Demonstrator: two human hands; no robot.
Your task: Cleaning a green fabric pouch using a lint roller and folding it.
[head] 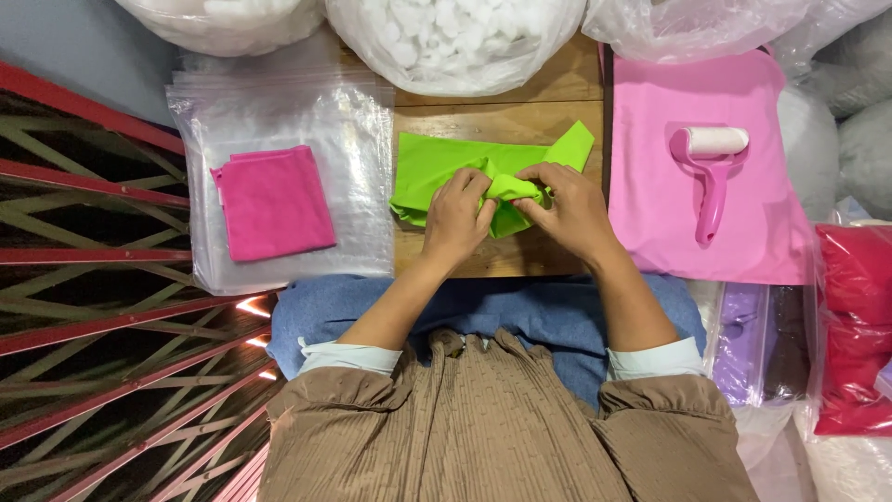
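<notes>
Green cloth [437,167] bunched between left hand [457,216] and right hand [569,209]

Support: small wooden board [520,104], bare strips showing at its far and near edges.
On it, centre: lime-green cloth [437,167], partly bunched.
Left of green cloth: stack of clear zip bags [362,139], overlapping the board's left edge.
Right of green cloth: pink fabric sheet [650,186], covering the board's right edge.
Beyond green cloth: clear sack of white puffs [455,37].
</notes>
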